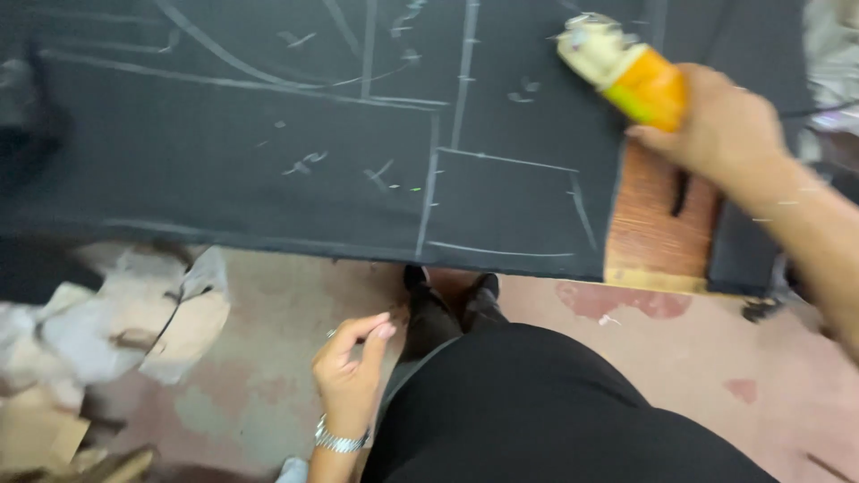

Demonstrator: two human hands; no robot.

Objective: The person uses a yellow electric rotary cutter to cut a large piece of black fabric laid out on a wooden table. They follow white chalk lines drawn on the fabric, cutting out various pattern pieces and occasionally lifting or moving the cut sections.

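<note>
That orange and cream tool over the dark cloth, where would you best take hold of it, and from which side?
Probably around the orange body, coming from the right, as the right hand does now. The body looks rounded and wide enough for fingers to wrap around, and the cream working end points up-left over the chalk-marked black fabric, so it should stay free. The left hand hangs below the table edge, holding nothing.

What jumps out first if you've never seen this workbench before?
The big black cloth crossed with white chalk lines fills the top of the view. At upper right, the right hand holds an orange and cream bottle over the cloth's edge, beside a bare patch of wooden table. Below, the left hand, with a silver watch, hangs empty above the pink floor.
</note>
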